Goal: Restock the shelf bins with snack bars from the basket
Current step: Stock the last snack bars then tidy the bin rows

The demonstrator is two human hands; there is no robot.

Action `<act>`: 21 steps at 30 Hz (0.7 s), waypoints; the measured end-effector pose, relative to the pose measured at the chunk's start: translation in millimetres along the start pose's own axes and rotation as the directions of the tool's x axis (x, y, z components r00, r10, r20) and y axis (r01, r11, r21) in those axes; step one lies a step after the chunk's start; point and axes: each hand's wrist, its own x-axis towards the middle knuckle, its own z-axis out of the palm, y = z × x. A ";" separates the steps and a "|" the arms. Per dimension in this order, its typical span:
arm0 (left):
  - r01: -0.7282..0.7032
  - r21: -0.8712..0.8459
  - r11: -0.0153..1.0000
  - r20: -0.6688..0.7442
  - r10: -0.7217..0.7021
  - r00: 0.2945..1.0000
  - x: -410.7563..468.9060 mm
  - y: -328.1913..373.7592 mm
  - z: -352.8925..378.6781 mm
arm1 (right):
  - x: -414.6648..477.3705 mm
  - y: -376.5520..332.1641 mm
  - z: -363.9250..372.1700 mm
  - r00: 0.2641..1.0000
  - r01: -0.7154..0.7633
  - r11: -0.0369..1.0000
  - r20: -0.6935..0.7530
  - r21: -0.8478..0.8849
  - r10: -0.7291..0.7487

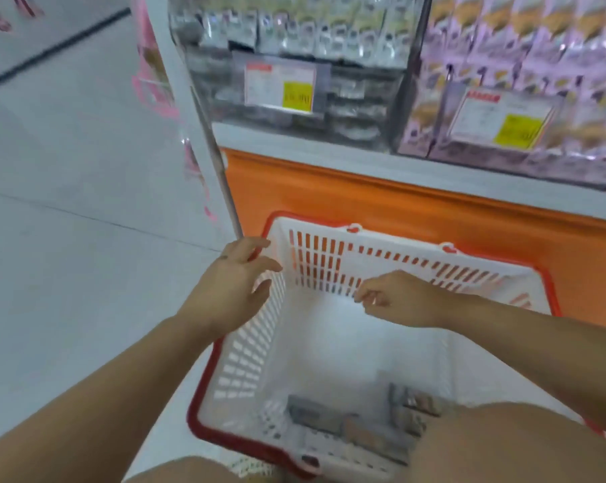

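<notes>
Your left hand (229, 286) is spread wide, fingers straight and apart, holding nothing; it sits at the far-left corner of the basket (246, 360), fingertips over the red rim. Your right hand (395, 298) hangs over the inside of the basket near its far wall. Its fingers are curled under toward the thumb, and the blur keeps you from telling whether they pinch anything. Around you, the pale floor (68, 245) fills the left side. Ahead, an orange base panel (399, 210) runs below a grey ledge (329, 162). On that ledge stand the clear shelf bins. The left bin (294, 40) is stocked with silvery-grey packets, the right bin (538, 47) with packets in purple and yellow. The basket, white with slotted walls, sits low between your knees and the orange panel, its far side close against the panel. Your right knee (503, 444) covers its near-right corner. The snack bars (364, 427) lie flat on the basket floor at the near end, just beside that knee. They are well apart from both hands, which are up at the far end. Each bin front carries a price tag with a yellow patch, the left tag (280, 85) and the right tag (503, 116). The print on both is too blurred to read.
</notes>
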 end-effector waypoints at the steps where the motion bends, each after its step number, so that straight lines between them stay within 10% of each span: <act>1: 0.026 -0.004 1.000 0.015 -0.026 1.000 1.1 1.5 7.9 | -1.2 11.3 10.6 0.995 -0.052 0.999 0.080 -0.004 0.052; 9: 0.176 0.016 0.984 -0.068 -0.174 0.982 6.6 3.9 32.5 | -11.3 61.4 96.5 0.706 -0.221 0.919 0.596 -0.327 0.382; 21: 0.161 0.137 0.977 0.055 -0.170 0.984 6.4 7.0 16.5 | -3.4 66.9 108.4 0.766 -0.169 0.899 0.521 -0.403 0.377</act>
